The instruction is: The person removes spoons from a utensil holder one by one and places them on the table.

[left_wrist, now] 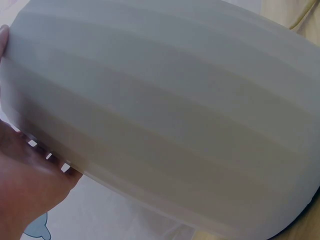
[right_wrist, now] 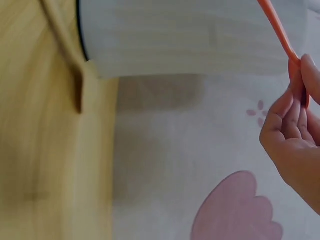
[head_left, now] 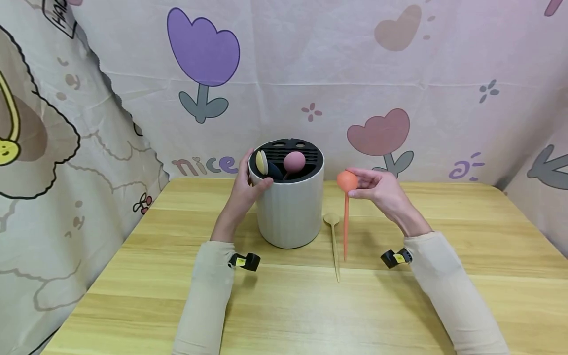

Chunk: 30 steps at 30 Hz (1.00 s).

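Note:
My left hand [head_left: 243, 190] grips the left side of a white ribbed utensil holder [head_left: 290, 214], its thumb at the front of the rim and its fingers reaching behind. In the left wrist view, the holder's wall [left_wrist: 165, 115] fills most of the picture. To the right of the holder, my right hand [head_left: 386, 192] pinches an orange spoon [head_left: 347, 182] by its round bowl, with the handle hanging straight down. The right wrist view shows the spoon's handle [right_wrist: 277, 27] running up from the fingers. Whether its tip touches the table, I cannot tell.
A pink round-headed utensil [head_left: 294, 161] and a yellow-and-white one [head_left: 262, 162] stand in the holder's black slotted top [head_left: 306, 145]. A wooden spoon [head_left: 335, 246] lies on the wooden table [head_left: 284, 315] beside the orange one. A patterned cloth [head_left: 284, 59] hangs behind.

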### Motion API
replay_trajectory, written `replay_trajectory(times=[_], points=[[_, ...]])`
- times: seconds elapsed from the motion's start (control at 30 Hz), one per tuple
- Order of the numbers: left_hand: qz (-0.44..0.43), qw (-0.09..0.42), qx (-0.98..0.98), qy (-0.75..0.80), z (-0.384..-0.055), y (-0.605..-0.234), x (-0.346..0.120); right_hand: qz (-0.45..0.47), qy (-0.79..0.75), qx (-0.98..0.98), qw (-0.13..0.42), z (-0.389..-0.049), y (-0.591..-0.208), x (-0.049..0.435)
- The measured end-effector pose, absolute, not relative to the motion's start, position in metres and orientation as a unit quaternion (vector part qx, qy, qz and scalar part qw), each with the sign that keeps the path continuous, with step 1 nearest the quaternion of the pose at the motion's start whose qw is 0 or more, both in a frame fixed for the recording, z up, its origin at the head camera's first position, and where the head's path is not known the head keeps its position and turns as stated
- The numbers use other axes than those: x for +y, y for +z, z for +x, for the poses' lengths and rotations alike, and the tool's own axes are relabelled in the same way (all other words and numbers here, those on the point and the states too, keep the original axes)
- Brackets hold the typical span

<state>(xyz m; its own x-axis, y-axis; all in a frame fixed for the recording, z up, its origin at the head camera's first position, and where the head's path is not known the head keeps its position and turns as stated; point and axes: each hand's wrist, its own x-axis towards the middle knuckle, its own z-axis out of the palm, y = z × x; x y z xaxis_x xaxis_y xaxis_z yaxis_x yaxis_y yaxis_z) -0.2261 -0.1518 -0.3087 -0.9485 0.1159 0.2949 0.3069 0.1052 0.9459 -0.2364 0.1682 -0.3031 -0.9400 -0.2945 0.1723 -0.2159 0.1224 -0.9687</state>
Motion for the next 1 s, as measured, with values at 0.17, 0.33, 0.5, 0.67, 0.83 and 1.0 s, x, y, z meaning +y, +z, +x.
replay_trajectory(times=[0.17, 0.33, 0.5, 0.67, 0.83, 1.0], points=[[-0.145, 0.068, -0.739, -0.654, -0.227, -0.309, -0.151, -0.166, -0.626, 0.759, 0.063, -0.241, -0.314, 0.173], [-0.150, 0.073, -0.733, -0.659, -0.227, -0.308, -0.153, -0.169, -0.608, 0.772, 0.075, -0.245, -0.320, 0.176], [-0.155, 0.076, -0.734, -0.657, -0.229, -0.309, -0.153, -0.174, -0.596, 0.778, 0.089, -0.246, -0.325, 0.180], [-0.156, 0.079, -0.739, -0.650, -0.230, -0.311, -0.152, -0.183, -0.588, 0.781, 0.105, -0.245, -0.330, 0.180], [-0.154, 0.078, -0.743, -0.647, -0.229, -0.311, -0.151, -0.194, -0.552, 0.803, 0.112, -0.246, -0.335, 0.181], [-0.150, 0.080, -0.743, -0.647, -0.226, -0.309, -0.152, -0.196, -0.517, 0.825, 0.114, -0.253, -0.340, 0.180]])
